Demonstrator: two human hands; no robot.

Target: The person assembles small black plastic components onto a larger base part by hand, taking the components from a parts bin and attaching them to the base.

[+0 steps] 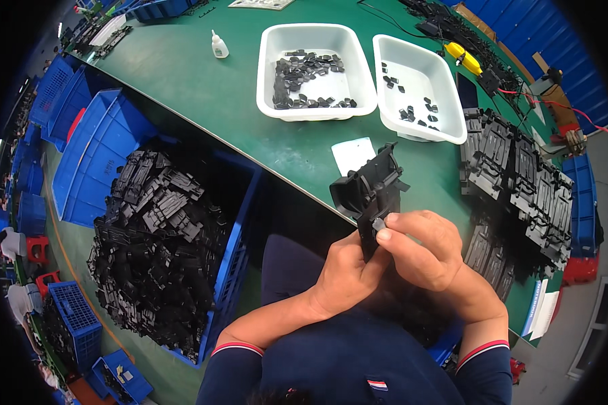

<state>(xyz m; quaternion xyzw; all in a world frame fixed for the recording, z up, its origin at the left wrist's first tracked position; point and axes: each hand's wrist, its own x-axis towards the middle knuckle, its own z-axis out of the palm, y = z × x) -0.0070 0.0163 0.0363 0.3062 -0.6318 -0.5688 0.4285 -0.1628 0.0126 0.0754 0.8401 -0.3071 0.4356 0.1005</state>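
Both hands hold one black plastic frame part (369, 189) above the near edge of the green table (203, 74). My left hand (346, 273) grips its lower end from below. My right hand (422, 248) closes over the same end, with the thumb pressing a small grey piece (379, 223) onto the part. The upper half of the part sticks up past my fingers.
Two white trays stand on the table: one (315, 35) with many small black pieces, one (419, 61) with fewer. A small glue bottle (219, 46) is behind them. Stacked black parts (517, 175) lie at right. A blue crate (240, 236) of black parts sits at left.
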